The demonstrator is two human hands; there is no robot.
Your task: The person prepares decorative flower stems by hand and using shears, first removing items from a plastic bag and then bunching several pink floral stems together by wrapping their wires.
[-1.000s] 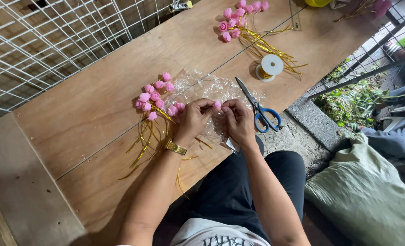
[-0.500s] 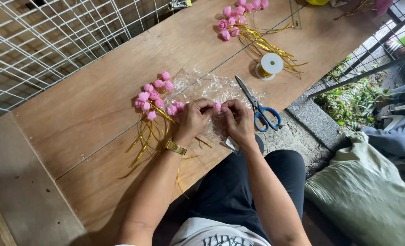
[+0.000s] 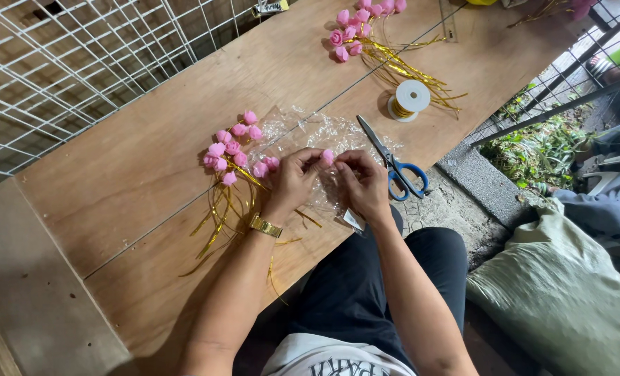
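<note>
Raised a little since the earlier frame, the pink foam rosebud (image 3: 328, 157) is pinched between the fingertips of the left hand (image 3: 295, 177) and right hand (image 3: 363, 184), above crinkled clear plastic (image 3: 310, 132). Finished pink roses (image 3: 233, 145) are seen just left; blue-handled scissors (image 3: 393, 167) lie right

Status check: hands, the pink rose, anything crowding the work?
Left hand and right hand both pinching one pink rose bud. Bud held over clear plastic bag. Scissors just right of right hand, apart.
</note>
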